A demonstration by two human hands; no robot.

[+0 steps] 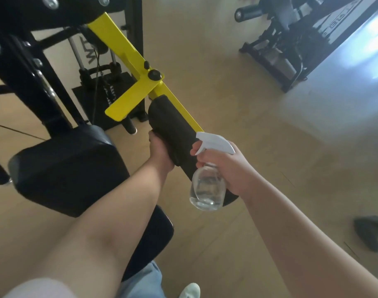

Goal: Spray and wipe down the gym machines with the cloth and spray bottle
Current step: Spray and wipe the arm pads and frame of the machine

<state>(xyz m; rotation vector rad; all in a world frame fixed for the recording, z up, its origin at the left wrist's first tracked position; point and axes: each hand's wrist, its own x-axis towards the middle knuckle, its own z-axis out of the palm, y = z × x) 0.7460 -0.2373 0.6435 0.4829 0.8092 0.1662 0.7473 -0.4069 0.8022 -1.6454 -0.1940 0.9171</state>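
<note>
The right grip [224,168] is clenched round the bottle [207,190], forefinger on the trigger, with the nozzle aimed at the black pad [173,123] just ahead of it. The left grip [160,151] clasps the pad's near edge, seemingly through a dark cloth [175,155]. The yellow arm [127,52] runs beyond. This looks like the spraying step. Next comes a squeeze, then wiping along the pad.

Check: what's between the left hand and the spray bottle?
Head view: only the black roller pad, gripped on its left by the left hand; the right hand holds the spray bottle at its right.
</note>
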